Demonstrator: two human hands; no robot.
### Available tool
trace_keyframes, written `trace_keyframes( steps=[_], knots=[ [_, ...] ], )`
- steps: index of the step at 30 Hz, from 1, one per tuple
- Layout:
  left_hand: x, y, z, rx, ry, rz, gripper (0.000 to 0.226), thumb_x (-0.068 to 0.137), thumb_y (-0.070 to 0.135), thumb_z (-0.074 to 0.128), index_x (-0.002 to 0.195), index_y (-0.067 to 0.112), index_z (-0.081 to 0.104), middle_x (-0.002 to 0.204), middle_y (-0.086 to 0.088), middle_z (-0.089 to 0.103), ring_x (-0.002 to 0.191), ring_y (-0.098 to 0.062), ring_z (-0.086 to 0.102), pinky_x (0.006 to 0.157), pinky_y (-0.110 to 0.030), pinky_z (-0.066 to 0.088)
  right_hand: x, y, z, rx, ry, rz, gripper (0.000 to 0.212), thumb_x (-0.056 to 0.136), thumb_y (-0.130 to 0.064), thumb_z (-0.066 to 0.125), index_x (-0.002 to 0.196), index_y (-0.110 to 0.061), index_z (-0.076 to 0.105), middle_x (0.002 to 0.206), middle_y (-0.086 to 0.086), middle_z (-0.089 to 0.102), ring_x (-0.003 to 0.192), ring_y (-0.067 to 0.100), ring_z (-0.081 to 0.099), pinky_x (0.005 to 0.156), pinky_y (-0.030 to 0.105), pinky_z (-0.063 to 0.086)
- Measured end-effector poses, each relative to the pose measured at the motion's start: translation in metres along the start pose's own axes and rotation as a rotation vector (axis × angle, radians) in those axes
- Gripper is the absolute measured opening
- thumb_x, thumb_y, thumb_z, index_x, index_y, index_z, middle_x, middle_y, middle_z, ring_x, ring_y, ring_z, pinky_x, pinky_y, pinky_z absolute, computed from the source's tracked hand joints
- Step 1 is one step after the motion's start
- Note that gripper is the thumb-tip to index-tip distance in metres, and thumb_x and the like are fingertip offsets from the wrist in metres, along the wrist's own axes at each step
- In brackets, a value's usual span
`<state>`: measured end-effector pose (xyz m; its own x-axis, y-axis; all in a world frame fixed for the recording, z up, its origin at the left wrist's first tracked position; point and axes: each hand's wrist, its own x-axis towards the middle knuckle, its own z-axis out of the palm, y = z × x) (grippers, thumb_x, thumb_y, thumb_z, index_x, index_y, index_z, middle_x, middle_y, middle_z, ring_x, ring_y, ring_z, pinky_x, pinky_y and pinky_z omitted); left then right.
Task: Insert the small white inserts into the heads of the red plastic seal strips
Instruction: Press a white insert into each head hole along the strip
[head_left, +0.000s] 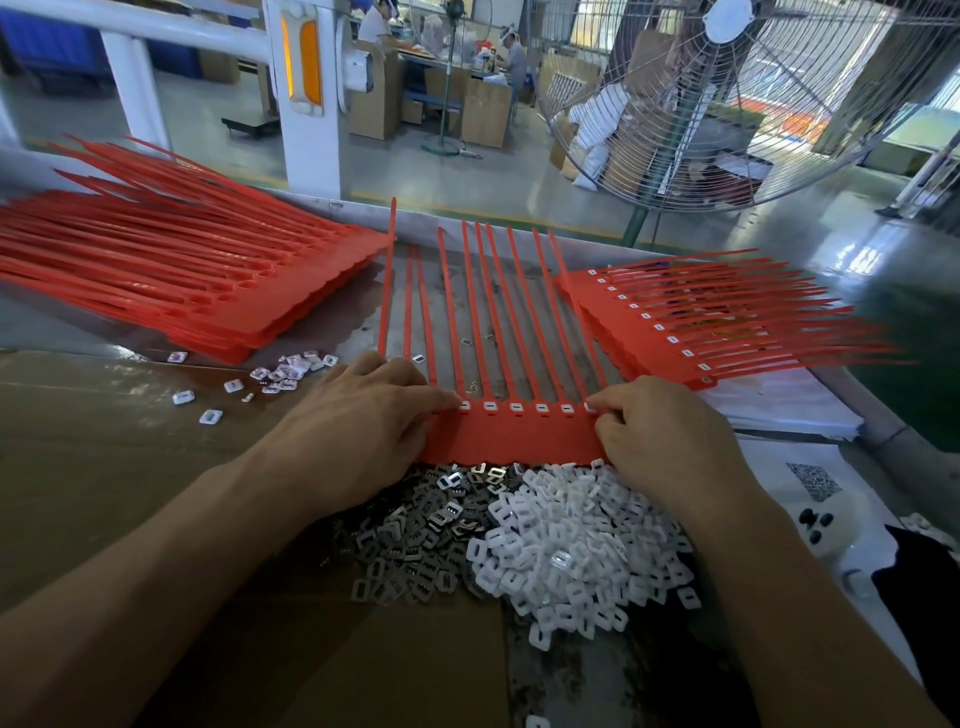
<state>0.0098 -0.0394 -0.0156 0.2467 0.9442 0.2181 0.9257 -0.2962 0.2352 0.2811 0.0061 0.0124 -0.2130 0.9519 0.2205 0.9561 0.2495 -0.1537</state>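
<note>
Strip sheet (511, 434) pinned at both ends, inserts seated along the heads.
Left hand (363, 410) and right hand (654, 431) press curled fingers onto its ends; five white inserts show between the fingertips, the end slots are hidden. Tails run away from the fingers, long axis pointing off the table edge. Loose white inserts (571, 545) heaped just behind the hands; unfilled stack (208, 291) far left, filled stack (675, 332) right.

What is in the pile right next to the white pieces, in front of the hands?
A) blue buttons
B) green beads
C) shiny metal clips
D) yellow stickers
C: a heap of grey metal clips lies touching the left side of the white inserts, just below the red strip that both hands hold down.
</note>
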Motion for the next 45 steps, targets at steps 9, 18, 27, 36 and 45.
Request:
trace_keyframes(
  steps=[9,18,27,36,45],
  knots=[
    [0.001,-0.001,0.001,0.002,-0.010,-0.005,0.042,0.101,0.044,0.041,0.142,0.053,0.044,0.130,0.020,0.050,0.122,-0.009,0.039,0.107,-0.040,0.038,0.001,-0.007,-0.004,-0.133,-0.108,-0.034,0.034,0.099,-0.016,0.046,0.108,-0.020,0.078,0.107,-0.003,0.071,0.096,0.020,0.066,0.077,0.033,0.055],
    [0.000,0.001,-0.001,0.009,-0.008,-0.010,0.041,0.102,0.044,0.040,0.142,0.053,0.044,0.132,0.021,0.049,0.123,-0.008,0.037,0.107,-0.038,0.036,0.006,-0.004,0.004,-0.024,-0.096,0.046,0.029,0.096,-0.020,0.051,0.100,-0.021,0.080,0.099,-0.003,0.076,0.090,0.019,0.069,0.072,0.031,0.052],
    [0.001,0.002,-0.001,0.013,-0.011,-0.012,0.042,0.101,0.044,0.040,0.142,0.054,0.043,0.132,0.020,0.049,0.126,-0.009,0.037,0.109,-0.041,0.036,0.005,0.007,0.003,0.210,0.041,0.128,0.031,0.095,-0.017,0.054,0.101,-0.027,0.082,0.105,-0.010,0.078,0.088,0.014,0.069,0.081,0.034,0.055],
    [0.001,-0.001,0.001,0.001,-0.004,-0.008,0.042,0.101,0.043,0.041,0.142,0.053,0.043,0.132,0.021,0.049,0.123,-0.008,0.036,0.107,-0.038,0.035,0.006,0.011,0.003,0.238,-0.007,0.047,0.029,0.096,-0.017,0.056,0.106,-0.029,0.081,0.108,-0.011,0.076,0.081,0.001,0.066,0.079,0.029,0.055],
    [0.000,-0.001,0.002,0.011,0.010,0.000,0.041,0.101,0.043,0.043,0.142,0.052,0.044,0.132,0.021,0.050,0.123,-0.009,0.038,0.106,-0.040,0.037,0.002,0.010,-0.004,0.573,-0.335,-0.334,0.007,0.089,-0.035,0.080,0.095,-0.039,0.079,0.094,-0.021,0.074,0.084,0.000,0.070,0.073,0.013,0.051]
  ],
)
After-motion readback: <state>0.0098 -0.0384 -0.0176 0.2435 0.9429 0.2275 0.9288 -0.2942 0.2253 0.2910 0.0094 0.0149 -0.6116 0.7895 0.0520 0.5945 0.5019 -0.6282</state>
